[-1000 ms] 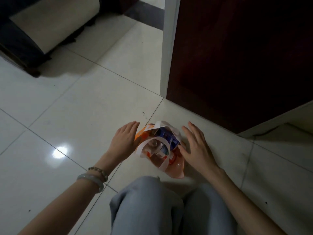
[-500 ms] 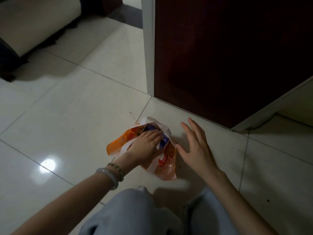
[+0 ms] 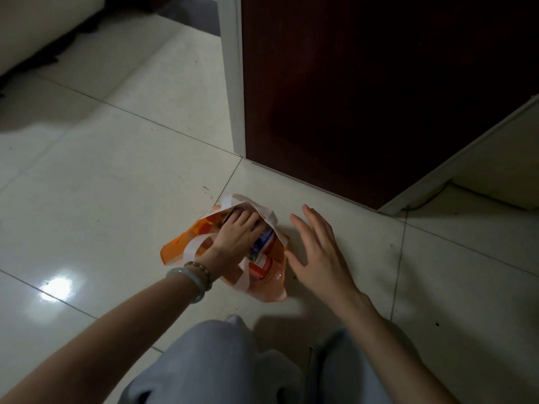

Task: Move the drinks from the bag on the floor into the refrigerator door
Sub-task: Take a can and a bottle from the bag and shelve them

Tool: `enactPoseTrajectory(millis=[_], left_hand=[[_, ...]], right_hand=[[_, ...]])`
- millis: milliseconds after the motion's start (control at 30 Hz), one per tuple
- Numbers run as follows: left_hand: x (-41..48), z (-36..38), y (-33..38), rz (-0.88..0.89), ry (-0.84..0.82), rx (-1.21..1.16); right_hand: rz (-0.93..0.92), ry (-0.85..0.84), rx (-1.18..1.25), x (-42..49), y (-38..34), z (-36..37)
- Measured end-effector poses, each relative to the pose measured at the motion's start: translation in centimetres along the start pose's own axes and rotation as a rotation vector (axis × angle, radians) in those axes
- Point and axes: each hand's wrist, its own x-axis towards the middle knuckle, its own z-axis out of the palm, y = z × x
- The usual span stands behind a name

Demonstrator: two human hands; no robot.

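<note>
An orange plastic bag [image 3: 178, 246] with white handles lies open on the tiled floor, just in front of my knees. Inside it I can make out a blue-labelled drink [image 3: 264, 239] and a red one [image 3: 259, 265]. My left hand [image 3: 236, 237] is down inside the bag's mouth, its fingers curled over the drinks; whether they grip one is hidden. My right hand [image 3: 318, 255] hovers just right of the bag with its fingers spread, holding nothing. The dark red refrigerator door [image 3: 364, 97] stands just beyond the bag.
A white upright edge [image 3: 232, 83] borders the door on its left. A pale wall base [image 3: 481, 147] runs off at the right. A light-cushioned seat [image 3: 43, 18] stands at the far left. My grey-trousered knees [image 3: 210, 363] fill the bottom.
My left hand went from the bag's left side into its mouth and pushed deeper among the drinks. My right hand stayed open beside the bag. My head has moved closer.
</note>
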Motion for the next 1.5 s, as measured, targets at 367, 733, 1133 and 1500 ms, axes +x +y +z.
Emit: enactPoseTrajectory(millis=[367, 733, 1133, 1500], left_hand=[[-7.4, -2.2, -3.4, -0.094, 0.452, -0.559], [-18.4, -3.9, -6.7, -0.43, 0.648, -0.826], [-19.7, -3.5, -7.2, -0.561, 0.628, -0.806], [-19.1, -4.1, -7.3, -0.571, 0.614, -0.799]], right_hand=[[-0.145, 0.011, 0.113, 0.2, -3.2, 0.8], [0.109, -0.361, 0.189, 3.5, -3.8, 8.4], [0.187, -0.4, 0.326, 4.5, -4.8, 9.5], [0.171, -0.467, 0.3, 4.3, -5.2, 10.7]])
